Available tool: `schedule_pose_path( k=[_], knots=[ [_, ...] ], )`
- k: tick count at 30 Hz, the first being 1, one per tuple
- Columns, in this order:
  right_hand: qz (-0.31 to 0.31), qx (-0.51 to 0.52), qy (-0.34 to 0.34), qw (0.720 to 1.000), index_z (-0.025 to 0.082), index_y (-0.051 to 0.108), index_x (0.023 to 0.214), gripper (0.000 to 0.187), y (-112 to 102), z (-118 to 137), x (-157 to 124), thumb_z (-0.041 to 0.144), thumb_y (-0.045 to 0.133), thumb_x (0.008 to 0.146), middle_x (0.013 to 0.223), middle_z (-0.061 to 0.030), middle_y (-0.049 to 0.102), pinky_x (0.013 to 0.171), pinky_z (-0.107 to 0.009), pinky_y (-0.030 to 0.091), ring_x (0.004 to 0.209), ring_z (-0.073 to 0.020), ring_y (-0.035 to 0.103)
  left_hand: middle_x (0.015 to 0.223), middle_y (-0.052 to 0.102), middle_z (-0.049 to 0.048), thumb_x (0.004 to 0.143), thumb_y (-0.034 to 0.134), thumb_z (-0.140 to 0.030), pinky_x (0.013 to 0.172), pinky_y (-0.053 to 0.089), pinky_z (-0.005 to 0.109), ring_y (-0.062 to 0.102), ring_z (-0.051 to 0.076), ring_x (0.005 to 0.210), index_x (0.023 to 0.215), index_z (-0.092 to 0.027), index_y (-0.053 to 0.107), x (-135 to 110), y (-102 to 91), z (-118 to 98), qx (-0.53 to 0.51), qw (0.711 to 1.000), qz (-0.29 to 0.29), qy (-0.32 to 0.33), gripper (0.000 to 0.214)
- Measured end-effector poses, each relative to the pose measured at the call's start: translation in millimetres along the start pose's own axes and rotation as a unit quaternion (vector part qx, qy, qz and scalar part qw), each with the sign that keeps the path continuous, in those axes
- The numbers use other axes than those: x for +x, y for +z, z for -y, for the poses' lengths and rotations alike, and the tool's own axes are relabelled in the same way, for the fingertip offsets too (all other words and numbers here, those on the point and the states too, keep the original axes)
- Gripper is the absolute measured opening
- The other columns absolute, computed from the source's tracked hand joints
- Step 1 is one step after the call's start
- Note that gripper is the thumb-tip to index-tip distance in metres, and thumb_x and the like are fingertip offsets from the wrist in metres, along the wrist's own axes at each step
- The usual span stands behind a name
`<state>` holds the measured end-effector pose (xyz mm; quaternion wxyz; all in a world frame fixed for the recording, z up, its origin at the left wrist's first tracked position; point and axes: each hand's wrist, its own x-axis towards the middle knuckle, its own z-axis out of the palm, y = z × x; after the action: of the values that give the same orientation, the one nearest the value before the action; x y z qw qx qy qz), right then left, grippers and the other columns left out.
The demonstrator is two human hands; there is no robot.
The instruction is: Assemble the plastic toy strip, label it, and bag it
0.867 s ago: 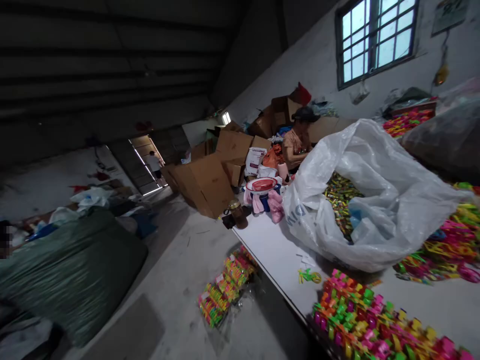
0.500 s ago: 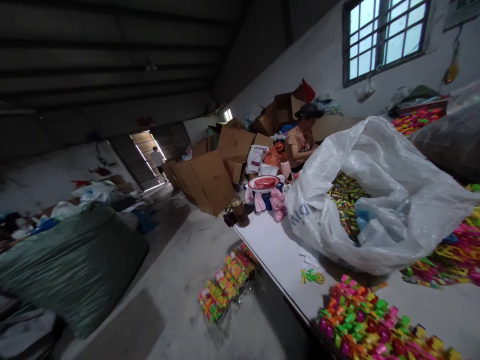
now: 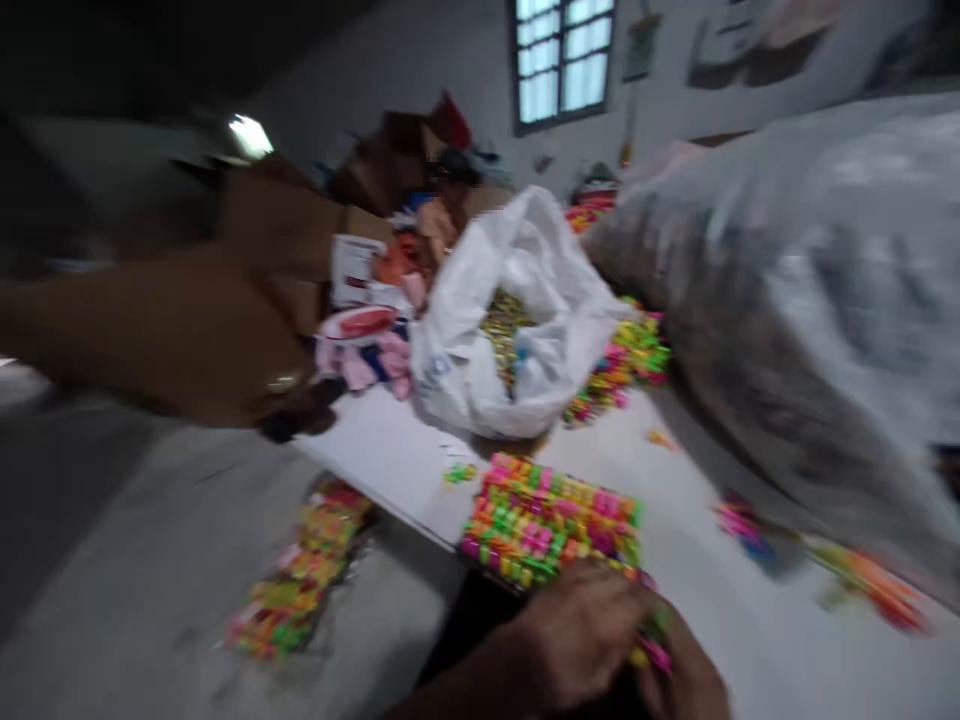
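The view is smeared by motion. My left hand [image 3: 581, 630] is at the bottom edge, fingers curled over the near end of a packed block of bright plastic toys [image 3: 551, 515] on the white table [image 3: 375, 450]. Pink and green pieces [image 3: 652, 648] show at its fingertips. Part of my right hand [image 3: 694, 685] shows beside it, its fingers hidden. Behind the block stands an open white plastic bag [image 3: 517, 300] of small coloured pieces.
A huge clear bag [image 3: 787, 300] fills the table's right side, with loose toys around it. Pink cloth and a red-rimmed bowl [image 3: 367, 345] sit at the table's far end. Cardboard boxes [image 3: 165, 330] stand left, toy packets [image 3: 300, 585] lie on the floor. A person [image 3: 442, 215] sits beyond.
The view has swung right and down toward the table. My hands have come into view at the bottom, by the toy block.
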<state>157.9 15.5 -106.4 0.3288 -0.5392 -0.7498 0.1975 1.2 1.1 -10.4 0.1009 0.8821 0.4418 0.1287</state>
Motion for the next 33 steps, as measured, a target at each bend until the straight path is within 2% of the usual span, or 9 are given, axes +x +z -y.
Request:
schedule_pose_path(
  k=[3, 6, 11, 14, 19, 23, 27, 30, 33],
  knots=[
    [0.024, 0.023, -0.049, 0.998, 0.024, 0.054, 0.089, 0.017, 6, -6, 3, 0.027, 0.041, 0.078, 0.082, -0.0044, 0.059, 0.063, -0.031, 0.049, 0.078, -0.0200, 0.058, 0.103, 0.063, 0.0065, 0.085, 0.050, -0.026, 0.090, 0.045, 0.035, 0.055, 0.020, 0.098, 0.114, -0.017, 0.051, 4, 16.5, 6, -0.044, 0.996, -0.075, -0.024, 0.031],
    [0.044, 0.014, -0.050, 0.998, 0.021, 0.049, 0.084, 0.012, 7, -4, 8, 0.018, 0.041, 0.075, 0.079, -0.0038, 0.055, 0.060, -0.028, 0.045, 0.074, -0.0187, 0.053, 0.084, 0.064, 0.0056, 0.087, 0.046, -0.023, 0.077, 0.049, 0.036, 0.059, 0.020, 0.081, 0.100, -0.016, 0.059, 10, 30.5, 6, 0.008, 0.988, -0.152, -0.002, 0.019],
    [0.138, -0.001, -0.049, 0.989, 0.020, 0.048, 0.091, 0.016, -3, -5, 21, 0.015, 0.045, 0.076, 0.088, -0.0046, 0.053, 0.065, -0.027, 0.042, 0.082, -0.0191, 0.049, 0.087, 0.067, 0.0066, 0.088, 0.045, -0.019, 0.077, 0.049, 0.032, 0.061, 0.019, 0.082, 0.096, -0.014, 0.061, 15, 38.3, 7, 0.064, 0.964, -0.254, 0.036, 0.019],
    [0.158, 0.042, -0.063, 0.985, 0.021, 0.049, 0.091, 0.010, -8, -13, 26, 0.019, 0.046, 0.082, 0.087, -0.0025, 0.052, 0.068, -0.026, 0.041, 0.082, -0.0173, 0.048, 0.089, 0.068, 0.0060, 0.089, 0.045, -0.021, 0.076, 0.050, 0.030, 0.062, 0.017, 0.084, 0.098, -0.014, 0.061, 14, 33.9, 11, 0.052, 0.971, -0.230, 0.043, 0.019],
    [0.110, 0.099, -0.036, 0.988, 0.020, 0.050, 0.090, 0.006, -4, -16, 20, 0.021, 0.047, 0.086, 0.085, -0.0022, 0.050, 0.070, -0.026, 0.039, 0.081, -0.0164, 0.048, 0.092, 0.066, 0.0057, 0.090, 0.039, -0.019, 0.078, 0.051, 0.028, 0.062, 0.016, 0.087, 0.098, -0.016, 0.059, 12, 28.9, 16, -0.015, 0.986, -0.165, 0.023, 0.021],
    [0.093, 0.121, -0.030, 0.988, 0.020, 0.049, 0.093, 0.008, 0, -12, 13, 0.018, 0.044, 0.086, 0.089, -0.0032, 0.051, 0.072, -0.027, 0.040, 0.084, -0.0164, 0.048, 0.083, 0.065, 0.0042, 0.089, 0.043, -0.019, 0.075, 0.051, 0.029, 0.061, 0.016, 0.080, 0.087, -0.016, 0.058, 17, 29.8, 13, -0.012, 0.987, -0.161, 0.011, 0.015],
    [0.107, 0.065, -0.031, 0.992, 0.019, 0.047, 0.091, 0.007, -3, -10, 13, 0.017, 0.041, 0.088, 0.089, -0.0043, 0.051, 0.069, -0.027, 0.041, 0.082, -0.0175, 0.047, 0.074, 0.064, 0.0019, 0.086, 0.048, -0.014, 0.073, 0.049, 0.027, 0.061, 0.015, 0.074, 0.077, -0.016, 0.057, 22, 32.7, 5, 0.043, 0.979, -0.201, 0.017, 0.013],
    [0.138, -0.006, -0.046, 0.989, 0.019, 0.047, 0.090, 0.009, -6, -9, 16, 0.018, 0.039, 0.089, 0.087, -0.0049, 0.052, 0.065, -0.028, 0.041, 0.080, -0.0186, 0.047, 0.078, 0.067, 0.0033, 0.085, 0.049, -0.013, 0.074, 0.048, 0.029, 0.062, 0.017, 0.076, 0.086, -0.015, 0.060, 21, 37.3, 2, 0.111, 0.967, -0.231, 0.010, 0.010],
    [0.159, -0.056, -0.056, 0.984, 0.019, 0.049, 0.092, 0.011, -4, -6, 18, 0.016, 0.038, 0.088, 0.088, -0.0064, 0.053, 0.062, -0.028, 0.041, 0.081, -0.0200, 0.048, 0.086, 0.069, 0.0043, 0.086, 0.046, -0.014, 0.077, 0.048, 0.030, 0.063, 0.017, 0.080, 0.094, -0.015, 0.062, 17, 42.3, 3, 0.128, 0.971, -0.204, 0.007, 0.018]
  ],
)
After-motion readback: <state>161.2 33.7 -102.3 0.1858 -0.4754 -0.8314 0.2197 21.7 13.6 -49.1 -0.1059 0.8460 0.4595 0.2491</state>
